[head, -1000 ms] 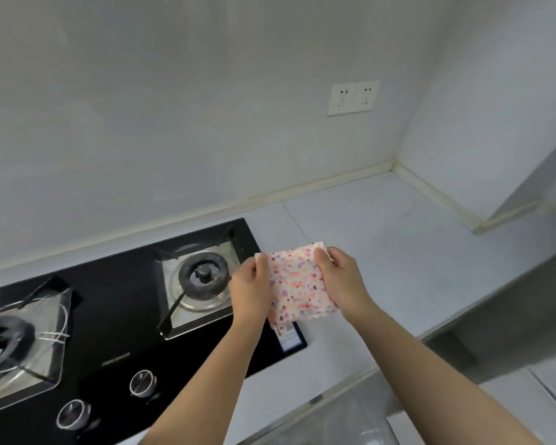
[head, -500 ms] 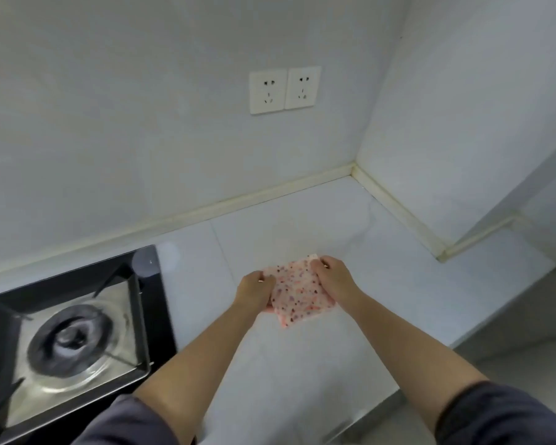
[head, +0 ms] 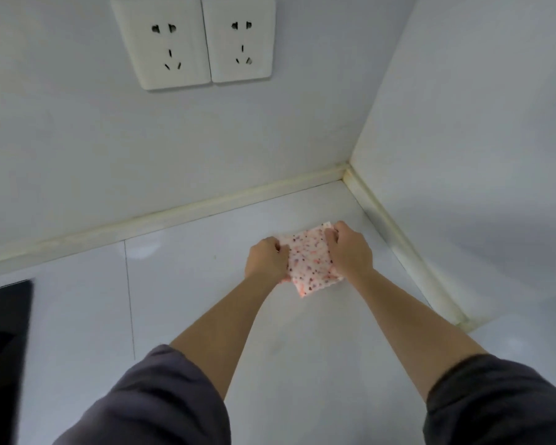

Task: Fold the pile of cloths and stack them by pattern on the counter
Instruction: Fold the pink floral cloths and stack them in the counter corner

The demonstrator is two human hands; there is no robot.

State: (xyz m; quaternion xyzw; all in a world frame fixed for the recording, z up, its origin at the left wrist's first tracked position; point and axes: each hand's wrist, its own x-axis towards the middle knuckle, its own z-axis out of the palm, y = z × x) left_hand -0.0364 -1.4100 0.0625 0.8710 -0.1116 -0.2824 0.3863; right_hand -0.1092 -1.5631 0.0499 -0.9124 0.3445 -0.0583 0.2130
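two bare hands hold one small folded cloth [head: 310, 266] between them, over the far right part of the pale desk [head: 206, 293]. this is near the corner where the back wall [head: 77, 139] meets the side wall [head: 479, 139]. the cloth is white with a scatter of pink, red and dark specks. it is folded to a small rough square with one corner pointing toward the person.

the left hand [head: 265, 261] grips the cloth's left edge, its fingers [head: 281, 247] curled onto the fabric. the right hand [head: 350, 252] grips the right edge and far corner, its fingers [head: 333, 234] bent and clenched on the cloth. the backs of both hands face the camera, so the thumbs are hidden. whether the cloth's underside touches the desk or hangs just above it cannot be told.

both forearms reach forward from dark grey sleeves [head: 148, 403] that end near the elbows. one yellowed sealing strip [head: 206, 208] runs along the join of desk and back wall, and another runs along the side wall. a thin seam line [head: 129, 300] crosses the desk left of the arms. two white sockets [head: 193, 43] sit side by side on the back wall, high above the hands. at the left edge, well apart from the cloth, the black corner of a hob [head: 5, 332] shows.
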